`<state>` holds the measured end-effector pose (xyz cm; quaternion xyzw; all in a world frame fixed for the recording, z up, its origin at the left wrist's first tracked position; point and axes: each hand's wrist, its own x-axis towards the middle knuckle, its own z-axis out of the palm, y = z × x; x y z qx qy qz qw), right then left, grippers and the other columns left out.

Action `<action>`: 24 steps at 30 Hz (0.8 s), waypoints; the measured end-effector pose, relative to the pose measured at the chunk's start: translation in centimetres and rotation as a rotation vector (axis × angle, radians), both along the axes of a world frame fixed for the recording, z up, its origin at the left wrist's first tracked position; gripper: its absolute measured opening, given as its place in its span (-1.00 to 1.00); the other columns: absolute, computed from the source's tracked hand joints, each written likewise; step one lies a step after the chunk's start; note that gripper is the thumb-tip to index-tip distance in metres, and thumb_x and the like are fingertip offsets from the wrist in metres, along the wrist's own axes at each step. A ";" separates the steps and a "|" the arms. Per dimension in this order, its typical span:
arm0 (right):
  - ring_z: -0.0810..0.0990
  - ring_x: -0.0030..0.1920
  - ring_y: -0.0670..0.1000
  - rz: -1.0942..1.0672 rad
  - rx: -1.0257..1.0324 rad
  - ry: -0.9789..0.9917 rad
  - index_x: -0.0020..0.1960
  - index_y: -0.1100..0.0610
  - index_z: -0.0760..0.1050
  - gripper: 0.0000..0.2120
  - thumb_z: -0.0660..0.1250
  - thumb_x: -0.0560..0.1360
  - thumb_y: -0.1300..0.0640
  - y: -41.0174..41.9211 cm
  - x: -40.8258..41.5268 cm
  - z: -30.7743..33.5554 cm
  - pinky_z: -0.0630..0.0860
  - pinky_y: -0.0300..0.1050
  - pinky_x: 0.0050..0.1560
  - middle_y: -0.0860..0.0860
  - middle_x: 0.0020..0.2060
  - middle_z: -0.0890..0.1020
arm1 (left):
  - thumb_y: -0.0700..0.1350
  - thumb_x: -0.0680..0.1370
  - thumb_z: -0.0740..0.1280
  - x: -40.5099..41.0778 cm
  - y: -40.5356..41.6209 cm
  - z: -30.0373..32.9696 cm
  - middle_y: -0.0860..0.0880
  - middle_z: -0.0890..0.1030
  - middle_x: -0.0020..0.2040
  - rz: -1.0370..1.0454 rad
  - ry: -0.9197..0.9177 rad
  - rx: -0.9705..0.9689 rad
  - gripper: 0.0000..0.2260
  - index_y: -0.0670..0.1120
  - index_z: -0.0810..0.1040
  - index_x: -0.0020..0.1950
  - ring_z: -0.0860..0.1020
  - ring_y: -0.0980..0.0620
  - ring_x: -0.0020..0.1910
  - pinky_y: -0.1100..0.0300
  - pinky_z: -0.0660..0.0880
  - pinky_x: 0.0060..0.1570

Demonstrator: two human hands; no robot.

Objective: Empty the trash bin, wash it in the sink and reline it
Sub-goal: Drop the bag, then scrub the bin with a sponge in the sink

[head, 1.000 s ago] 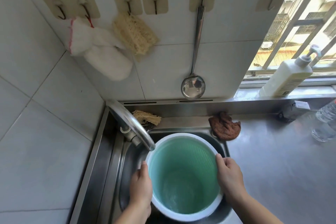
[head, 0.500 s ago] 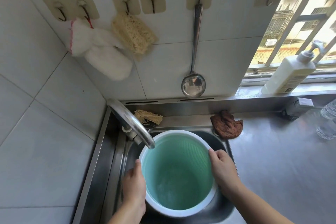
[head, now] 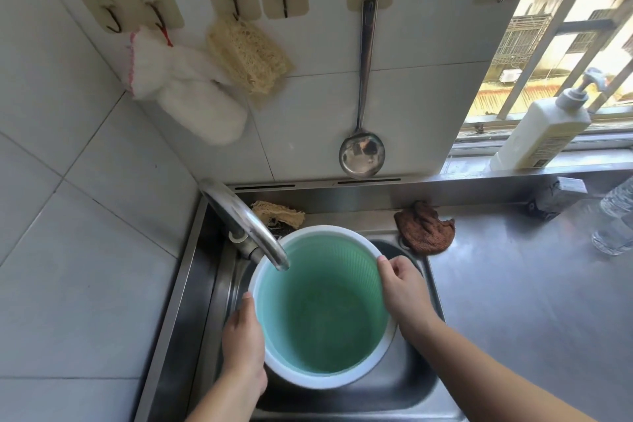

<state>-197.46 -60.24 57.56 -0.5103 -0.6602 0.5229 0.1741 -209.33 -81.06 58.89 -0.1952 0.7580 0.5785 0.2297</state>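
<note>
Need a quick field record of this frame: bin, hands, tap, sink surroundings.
bin: green with white rim, upright in the sink, no liner
left hand: holds the rim's left side
right hand: grips the rim's right side
tap: spout over the bin's opening; running water cannot be told
counter: brown rag behind the sink
wall: ladle on a hook

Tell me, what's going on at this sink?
A person is holding a green trash bin upright in the steel sink, under the faucet. The left hand holds the rim on one side, the right hand grips the opposite side. The bin has no liner. Whether water is running is unclear.
</note>
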 end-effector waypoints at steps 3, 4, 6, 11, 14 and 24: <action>0.45 -0.36 -0.04 -0.004 0.006 -0.025 -0.30 0.09 0.40 -0.64 0.28 0.54 -0.13 -0.2 1.3 -0.8 0.39 -0.08 -0.33 -0.05 -0.41 0.49 | 0.17 0.60 0.22 1.4 -0.6 -0.7 -0.13 0.68 0.06 -0.017 -0.041 -0.007 -0.63 -0.09 0.62 0.10 0.64 -0.16 0.03 -0.17 0.56 0.14; 0.46 -0.37 -0.04 -0.012 0.009 -0.035 -0.31 0.09 0.41 -0.64 0.29 0.53 -0.13 0.1 1.8 -0.9 0.40 -0.09 -0.34 -0.06 -0.41 0.51 | 0.17 0.60 0.23 1.9 -0.5 -0.9 -0.12 0.68 0.04 -0.025 -0.050 -0.002 -0.65 -0.08 0.62 0.03 0.64 -0.15 0.01 -0.15 0.57 0.13; 0.49 -0.36 -0.02 -0.036 0.021 -0.051 -0.31 0.10 0.44 -0.64 0.31 0.53 -0.12 1.1 2.6 -0.9 0.40 -0.10 -0.34 -0.05 -0.41 0.53 | 0.16 0.60 0.24 2.7 0.2 -1.1 -0.11 0.69 0.01 -0.045 -0.083 0.008 -0.65 -0.09 0.64 -0.01 0.63 -0.12 -0.02 -0.04 0.58 0.06; 0.51 -0.34 -0.01 -0.052 0.037 -0.043 -0.27 0.14 0.48 -0.65 0.32 0.53 -0.11 3.2 2.4 -0.1 0.38 -0.12 -0.34 0.00 -0.38 0.57 | 0.17 0.61 0.24 2.7 1.4 -1.0 -0.05 0.68 0.08 -0.094 -0.137 0.063 -0.62 -0.09 0.60 0.20 0.61 -0.05 0.06 0.09 0.51 -0.02; 0.48 -0.36 -0.05 -0.036 0.038 0.002 -0.30 0.09 0.45 -0.66 0.31 0.52 -0.12 2.5 0.9 0.6 0.39 -0.10 -0.34 -0.05 -0.40 0.53 | 0.22 0.59 0.24 1.6 0.6 -0.6 -0.06 0.67 0.12 -0.074 -0.088 0.027 -0.62 -0.06 0.61 0.13 0.60 -0.08 0.09 0.02 0.50 0.10; 0.44 -0.37 -0.03 0.016 0.019 -0.019 -0.31 0.11 0.42 -0.65 0.33 0.53 -0.10 1.4 2.1 -0.2 0.40 -0.07 -0.31 -0.04 -0.42 0.50 | 0.17 0.60 0.25 2.7 -1.7 -0.7 -0.11 0.75 -0.06 -0.117 -0.279 0.109 -0.62 -0.09 0.69 0.06 0.72 -0.14 -0.08 -0.14 0.62 0.06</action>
